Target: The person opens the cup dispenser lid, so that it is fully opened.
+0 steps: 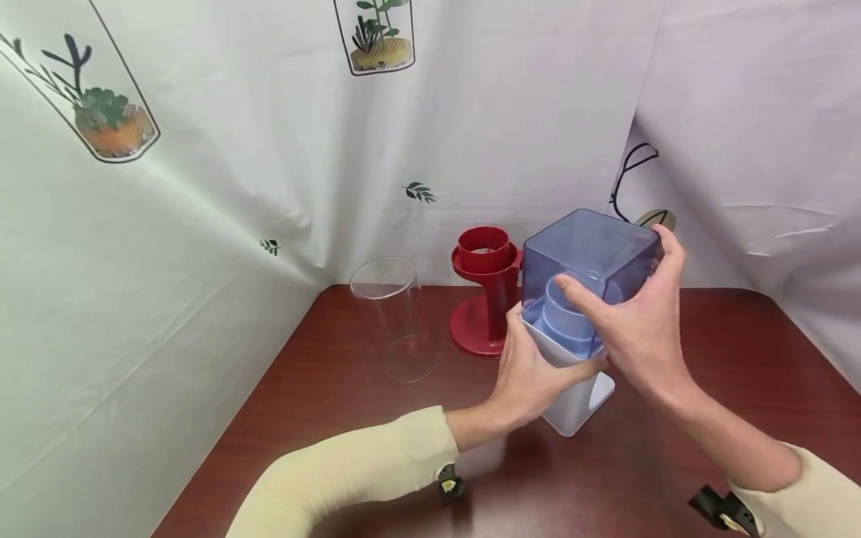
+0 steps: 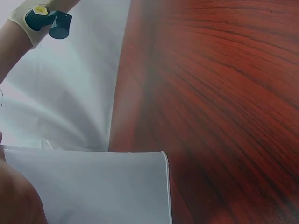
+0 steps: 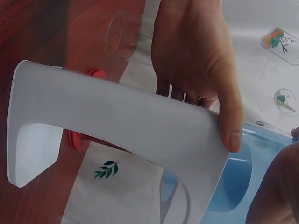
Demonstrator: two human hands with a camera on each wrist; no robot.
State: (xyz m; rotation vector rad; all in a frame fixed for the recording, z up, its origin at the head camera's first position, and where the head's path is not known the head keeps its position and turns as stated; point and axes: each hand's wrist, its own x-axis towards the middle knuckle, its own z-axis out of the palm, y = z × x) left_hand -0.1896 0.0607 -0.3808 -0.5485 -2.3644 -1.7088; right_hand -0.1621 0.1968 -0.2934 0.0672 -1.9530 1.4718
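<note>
Both hands work on a white stand (image 1: pixel 563 385) topped by a translucent blue square container (image 1: pixel 592 243). The stand has a flat foot, a tall back and a cutaway front, best seen in the right wrist view. My left hand (image 1: pixel 531 373) grips its upper end just below the container, thumb and fingers on opposite sides. My right hand (image 1: pixel 642 321) holds the container, thumb on the near face and fingers around the far right edge. A round light-blue collar (image 1: pixel 567 314) shows through the container wall. In the left wrist view the stand's white side (image 2: pixel 103 184) fills the bottom.
A red stand (image 1: pixel 498 306) with a ring top and round base is on the dark wood table (image 1: pixel 323 418), behind the left hand. Left of it stands a clear open cylinder (image 1: pixel 397 321). A white printed curtain (image 1: pixel 511 112) hangs around the table's back and sides.
</note>
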